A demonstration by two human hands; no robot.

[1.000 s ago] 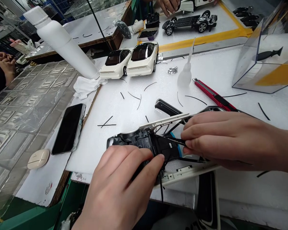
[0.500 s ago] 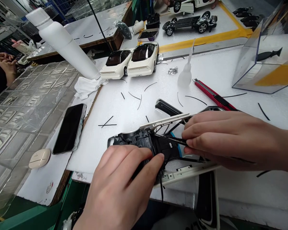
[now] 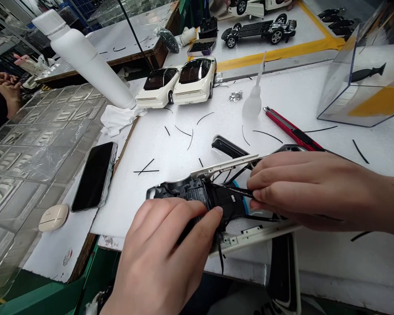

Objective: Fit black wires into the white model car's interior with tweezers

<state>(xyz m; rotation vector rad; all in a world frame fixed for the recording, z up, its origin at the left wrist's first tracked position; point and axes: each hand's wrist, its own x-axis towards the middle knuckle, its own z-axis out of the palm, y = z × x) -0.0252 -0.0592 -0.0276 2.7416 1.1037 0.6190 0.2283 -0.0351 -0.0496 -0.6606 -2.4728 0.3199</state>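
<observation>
A model car body (image 3: 239, 239), white outside with black inner parts, lies upside down at the front of the white foam-topped table, its doors swung out. My left hand (image 3: 174, 245) is closed on its left part, thumb and fingertips over the black interior. In my right hand (image 3: 292, 188) is a thin dark tool (image 3: 234, 189), pinched between thumb and fingers, its tip reaching into the black parts. The right hand lies over the right end of the body. A loose black strip (image 3: 220, 253) hangs over the near side by my left fingertips.
Two white model cars (image 3: 193, 81), a dropper bottle (image 3: 252, 103) and a red cutter (image 3: 292, 129) are behind. A phone (image 3: 93, 177), an earbud case (image 3: 53, 218), a white bottle (image 3: 88, 61) and clear trays (image 3: 22, 192) stand left. Another person's hands (image 3: 8, 89) show far left.
The whole view has shifted very slightly. Both hands keep nearly the same place and grip, with the right hand a touch further left.
</observation>
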